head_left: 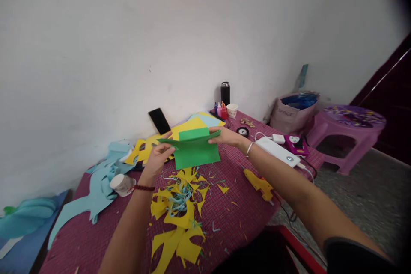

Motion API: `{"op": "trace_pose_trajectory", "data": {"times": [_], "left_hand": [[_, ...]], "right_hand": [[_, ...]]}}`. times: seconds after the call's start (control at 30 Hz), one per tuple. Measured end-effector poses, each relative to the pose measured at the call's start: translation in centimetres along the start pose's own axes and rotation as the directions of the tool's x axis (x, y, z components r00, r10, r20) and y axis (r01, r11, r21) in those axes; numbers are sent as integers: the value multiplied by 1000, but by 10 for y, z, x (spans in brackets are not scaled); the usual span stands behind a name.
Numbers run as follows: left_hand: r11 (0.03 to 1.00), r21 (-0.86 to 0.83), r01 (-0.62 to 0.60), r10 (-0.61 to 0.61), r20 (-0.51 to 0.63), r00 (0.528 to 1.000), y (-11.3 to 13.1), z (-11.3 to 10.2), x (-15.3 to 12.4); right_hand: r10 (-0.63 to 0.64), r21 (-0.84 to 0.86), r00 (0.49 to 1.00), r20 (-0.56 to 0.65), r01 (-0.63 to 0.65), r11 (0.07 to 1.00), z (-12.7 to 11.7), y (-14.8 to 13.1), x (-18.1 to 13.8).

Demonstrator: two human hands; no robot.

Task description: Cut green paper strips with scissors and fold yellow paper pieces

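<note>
Green paper sheet (pixel 195 152), folded, with a shorter flap standing along its top edge; held in the air above the desk (pixel 231 218), clear of everything on it.

- Left hand (pixel 159 158): fingers closed in a pinch on the sheet's left edge; red band at the wrist.
- Right hand (pixel 226 136): pinching the sheet's upper right corner; metal bangle at the wrist.
- Under and nearer than the sheet: yellow paper scraps (pixel 180 218) with thin blue-green shreds, spread toward the desk's near edge.
- Right of the sheet: bare checked cloth, then a yellow glue gun (pixel 258 184) lying close to the desk's right edge; a white power bank (pixel 278 151) near the same edge, with a cable trailing over it.
- Left of the sheet: a paper cup (pixel 121 184) on its side, resting on light blue paper cut-outs (pixel 99 188) that reach the desk's left edge.
- Behind the sheet: flat yellow sheets (pixel 189 126), a dark phone (pixel 159 120) leaning on the wall (pixel 128 51), small paint bottles (pixel 220 110), a white cup (pixel 231 110) and a black flask (pixel 225 93).
- Far right of the sheet, off the desk: a purple stool (pixel 349 130) on open floor.
</note>
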State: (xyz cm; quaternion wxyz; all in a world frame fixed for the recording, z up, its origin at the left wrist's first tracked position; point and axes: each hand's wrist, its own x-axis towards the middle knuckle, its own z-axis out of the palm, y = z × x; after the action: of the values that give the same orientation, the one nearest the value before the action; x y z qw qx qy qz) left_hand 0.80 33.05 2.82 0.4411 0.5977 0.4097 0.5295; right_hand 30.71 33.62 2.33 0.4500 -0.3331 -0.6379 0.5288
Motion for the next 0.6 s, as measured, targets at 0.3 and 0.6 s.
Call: {"op": "trace_pose_trajectory", "data": {"times": [0.3,0.6], "left_hand": [[999,52,-2,11,-182,983,3,2,2],[996,-33,-85,68,-346,936,26,0,-6]], "right_hand": [[3,91,996,-88,5,996,16,13,11],[84,221,984,-158,-48,974,37,27,22]]}}
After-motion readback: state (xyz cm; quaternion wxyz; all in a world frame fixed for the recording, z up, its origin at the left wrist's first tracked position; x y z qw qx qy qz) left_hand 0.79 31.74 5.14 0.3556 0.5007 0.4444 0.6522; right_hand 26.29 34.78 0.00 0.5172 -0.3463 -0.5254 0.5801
